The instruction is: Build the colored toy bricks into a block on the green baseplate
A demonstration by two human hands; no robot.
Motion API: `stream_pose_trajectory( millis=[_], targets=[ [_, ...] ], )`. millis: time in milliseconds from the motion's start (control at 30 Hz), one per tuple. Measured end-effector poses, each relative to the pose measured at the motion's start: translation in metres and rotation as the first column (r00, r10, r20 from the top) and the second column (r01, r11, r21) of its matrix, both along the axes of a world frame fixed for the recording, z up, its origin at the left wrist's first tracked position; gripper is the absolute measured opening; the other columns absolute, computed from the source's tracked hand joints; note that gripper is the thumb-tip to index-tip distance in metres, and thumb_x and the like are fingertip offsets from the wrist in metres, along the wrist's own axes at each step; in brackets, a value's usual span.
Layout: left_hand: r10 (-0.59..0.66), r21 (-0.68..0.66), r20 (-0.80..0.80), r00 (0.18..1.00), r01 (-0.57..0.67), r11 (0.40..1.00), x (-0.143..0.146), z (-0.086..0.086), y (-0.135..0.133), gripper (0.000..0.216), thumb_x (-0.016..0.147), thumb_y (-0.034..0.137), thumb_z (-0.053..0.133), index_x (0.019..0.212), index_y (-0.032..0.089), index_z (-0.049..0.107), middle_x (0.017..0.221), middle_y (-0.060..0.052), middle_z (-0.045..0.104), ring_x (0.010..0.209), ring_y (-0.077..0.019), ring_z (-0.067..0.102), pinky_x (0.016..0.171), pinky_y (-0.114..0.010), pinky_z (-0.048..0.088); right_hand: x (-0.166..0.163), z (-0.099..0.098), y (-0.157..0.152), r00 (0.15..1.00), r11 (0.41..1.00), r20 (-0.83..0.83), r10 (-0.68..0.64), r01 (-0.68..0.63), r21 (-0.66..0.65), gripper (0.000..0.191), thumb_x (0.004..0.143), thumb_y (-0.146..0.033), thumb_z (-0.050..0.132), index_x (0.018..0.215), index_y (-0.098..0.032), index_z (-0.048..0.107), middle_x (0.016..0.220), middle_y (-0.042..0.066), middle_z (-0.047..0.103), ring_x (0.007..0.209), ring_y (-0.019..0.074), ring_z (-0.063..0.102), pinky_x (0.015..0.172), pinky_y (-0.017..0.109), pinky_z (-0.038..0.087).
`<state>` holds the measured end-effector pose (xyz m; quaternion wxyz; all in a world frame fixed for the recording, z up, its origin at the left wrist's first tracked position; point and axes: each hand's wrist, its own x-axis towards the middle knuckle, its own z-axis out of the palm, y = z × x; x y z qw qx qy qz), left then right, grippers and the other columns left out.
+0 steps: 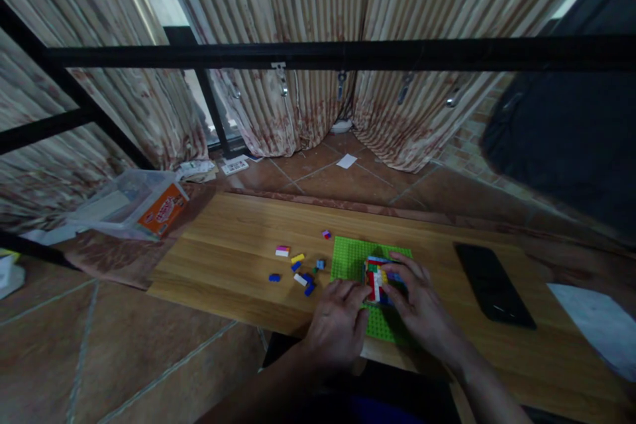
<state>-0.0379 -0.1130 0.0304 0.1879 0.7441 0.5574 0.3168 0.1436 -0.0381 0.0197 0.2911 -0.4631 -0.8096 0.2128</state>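
A low block of toy bricks (376, 280) in red, white, yellow, green and blue sits on a green studded baseplate (346, 254). My left hand (338, 318) has its fingers bent together against the left side of the block. From the right, my right hand (422, 305) grips the block, thumb near its front and fingers over its far side. The hands partly cover the build, so any small brick between the fingertips cannot be made out.
Left of the baseplate lie several loose toy bricks (301, 279) on the wooden table (223, 232). A black tablet-like slab (494, 285) rests at the right, near a white sheet (593, 324). On the floor at left stands a clear plastic bin (124, 212). A black rail (318, 56) crosses beyond the table.
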Motion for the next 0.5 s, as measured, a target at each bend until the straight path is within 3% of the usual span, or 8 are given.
stream_pose_trajectory(
  millis=[267,500],
  targets=[
    [-0.045,-0.037,-0.063,0.997,0.042,0.998,0.01,0.01,0.004,0.046,0.086,0.017,0.052,0.132,0.017,0.047,0.13,-0.01,0.055,0.119,-0.0228,0.049,0.107,-0.043,0.041,0.003,-0.006,0.0,0.999,1.0,-0.03,0.013,-0.013,-0.003,0.025,0.092,-0.037,0.049,0.113,-0.026,0.057,0.136,0.01,0.049,0.127,0.0289,0.046,0.106,0.054,0.038],
    [-0.051,-0.052,-0.136,0.989,0.045,0.998,0.014,0.013,0.011,0.048,0.085,0.017,0.049,0.134,0.017,0.045,0.129,-0.01,0.054,0.117,-0.0234,0.05,0.105,-0.042,0.044,0.003,-0.008,0.001,0.999,1.0,-0.046,0.026,-0.027,-0.005,0.024,0.093,-0.037,0.049,0.113,-0.025,0.056,0.134,0.01,0.05,0.126,0.0281,0.046,0.107,0.054,0.037]
  ],
)
